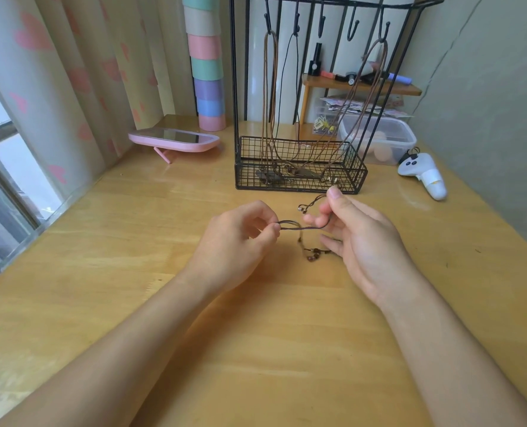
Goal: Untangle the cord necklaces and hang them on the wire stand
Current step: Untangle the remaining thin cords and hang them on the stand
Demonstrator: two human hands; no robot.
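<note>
A dark brown cord necklace (299,227) with small beads (314,253) is stretched between my hands just above the wooden table (256,334). My left hand (240,238) pinches one end of its loop. My right hand (360,238) holds the other part, the cord running over its fingers with a beaded end near the thumb. Behind them stands the black wire stand (299,167) with hooks along the top. A brown cord (270,97), a black cord (283,87) and another brown cord (357,97) hang from its hooks, their pendants lying in the basket base.
A pink mirror (173,139) lies at the back left beside a stack of pastel cups (208,72). A clear plastic box (379,137) and a white controller (422,174) sit at the right. A small wooden shelf (360,86) stands behind the wire stand.
</note>
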